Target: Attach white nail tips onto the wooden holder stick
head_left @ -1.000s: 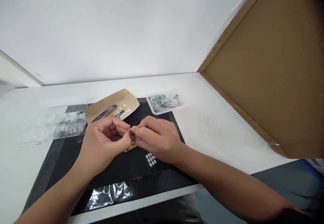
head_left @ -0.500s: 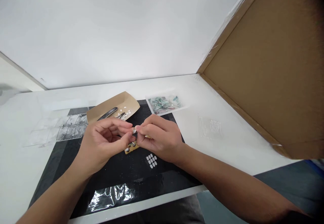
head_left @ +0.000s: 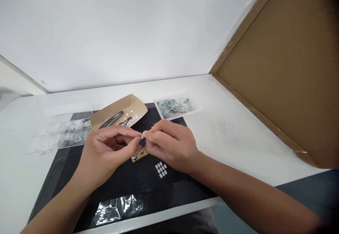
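Note:
Above the black mat (head_left: 127,188), my left hand (head_left: 108,149) and my right hand (head_left: 171,144) meet fingertip to fingertip. Between them is a small shiny silver piece (head_left: 142,136), too small to name. My left thumb and forefinger are closed on it. The right thumb and forefinger pinch at its other side, and whatever else they hold is hidden. Just beneath the fingers lies a yellow piece (head_left: 137,157) bearing small metallic parts, partly covered by my hands. A sheet of white oval stickers (head_left: 161,169) rests on the mat below my right hand.
Behind my hands sits a tan tray (head_left: 127,103) with a dark nail file-like strip (head_left: 112,118) and white bits. A white box (head_left: 176,107) holds small packets. Clear compartments (head_left: 71,135) stand left. At right rises a large cardboard panel (head_left: 286,68).
The left fingertips have closed more tightly around the silver piece, and it has turned slightly. Both hands stay together, while the whole view has shifted a little.

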A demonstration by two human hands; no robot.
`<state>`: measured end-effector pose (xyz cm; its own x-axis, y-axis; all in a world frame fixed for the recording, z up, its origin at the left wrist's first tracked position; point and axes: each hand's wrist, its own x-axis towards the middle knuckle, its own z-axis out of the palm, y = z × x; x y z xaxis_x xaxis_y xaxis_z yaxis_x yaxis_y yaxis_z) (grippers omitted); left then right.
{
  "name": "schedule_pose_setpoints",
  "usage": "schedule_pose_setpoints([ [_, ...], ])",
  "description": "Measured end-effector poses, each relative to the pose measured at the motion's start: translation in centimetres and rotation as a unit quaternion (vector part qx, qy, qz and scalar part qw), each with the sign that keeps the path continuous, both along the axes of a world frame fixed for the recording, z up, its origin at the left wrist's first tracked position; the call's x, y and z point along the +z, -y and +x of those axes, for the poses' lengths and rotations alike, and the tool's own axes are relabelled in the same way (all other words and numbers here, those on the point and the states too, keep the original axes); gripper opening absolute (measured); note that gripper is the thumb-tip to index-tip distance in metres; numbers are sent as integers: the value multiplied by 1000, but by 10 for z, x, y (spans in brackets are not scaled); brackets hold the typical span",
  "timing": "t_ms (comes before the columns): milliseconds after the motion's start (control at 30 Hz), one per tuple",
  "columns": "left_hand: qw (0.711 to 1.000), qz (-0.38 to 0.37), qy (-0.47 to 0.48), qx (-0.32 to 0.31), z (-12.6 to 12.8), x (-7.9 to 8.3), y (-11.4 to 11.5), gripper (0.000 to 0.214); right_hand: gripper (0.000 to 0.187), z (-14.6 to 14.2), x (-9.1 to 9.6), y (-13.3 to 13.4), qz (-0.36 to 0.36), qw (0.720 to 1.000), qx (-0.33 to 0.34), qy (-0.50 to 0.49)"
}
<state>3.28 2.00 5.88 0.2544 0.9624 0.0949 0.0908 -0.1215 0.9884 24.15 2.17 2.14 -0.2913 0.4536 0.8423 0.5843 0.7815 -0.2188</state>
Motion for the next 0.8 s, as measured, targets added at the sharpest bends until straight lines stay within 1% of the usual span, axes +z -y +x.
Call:
schedule_pose_setpoints([
  [167,998,-36,23,-41,-1,3,-3,7,9,3,2,0,2,1000,13,2],
  [233,998,-43,25,-46,-2,3,-4,8,9,3,2,-1,4,1000,13,-1],
  [533,999,-29,4,-33,-4,3,-4,11,4,3,4,-1,7,1000,2,19],
  [667,999,-24,-2,-33,-5,3,-3,11,6,3,6,-1,8,1000,-9,28],
  [800,999,-18,-3,-39,-5,2,-3,10,7,3,5,-1,5,1000,-4,21],
])
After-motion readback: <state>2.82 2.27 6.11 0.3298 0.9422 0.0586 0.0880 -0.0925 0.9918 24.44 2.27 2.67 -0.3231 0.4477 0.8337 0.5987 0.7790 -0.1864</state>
